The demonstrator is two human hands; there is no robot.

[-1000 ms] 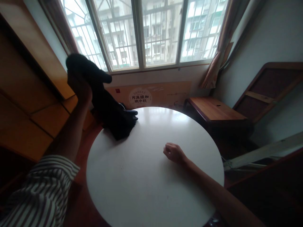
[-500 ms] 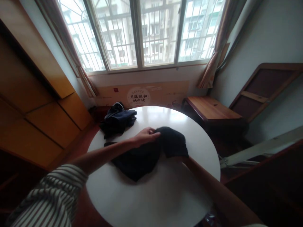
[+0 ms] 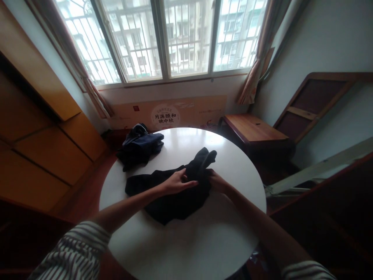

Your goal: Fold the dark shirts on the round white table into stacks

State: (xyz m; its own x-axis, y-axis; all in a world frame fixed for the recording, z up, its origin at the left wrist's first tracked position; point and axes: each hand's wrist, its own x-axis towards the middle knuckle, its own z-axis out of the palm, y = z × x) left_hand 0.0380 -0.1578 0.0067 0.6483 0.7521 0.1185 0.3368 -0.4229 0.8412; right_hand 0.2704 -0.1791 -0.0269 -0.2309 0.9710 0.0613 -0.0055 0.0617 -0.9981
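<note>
A black garment (image 3: 175, 200) lies spread in loose folds across the middle of a round white table (image 3: 180, 249). Its right end is bunched and stands up from the rest; which kind of garment it is cannot be made out. My left hand (image 3: 177, 182) rests over the cloth's upper middle, thumb and fingers apart. At the bunched end, my right hand (image 3: 217, 181) has its fingers closed on the cloth, partly hidden behind it.
A pile of dark folded clothes (image 3: 140, 146) sits at the table's back left edge. Beyond the table's right side stands a low wooden table (image 3: 256, 126). Orange-brown cabinets (image 3: 55, 155) line the left, and a barred window (image 3: 163, 42) fills the back.
My right hand, earlier covered by the black cloth, now shows beside it. The raised end has bunched up and shifted inward. My left hand has moved lower, its pinch on the cloth loosened.
</note>
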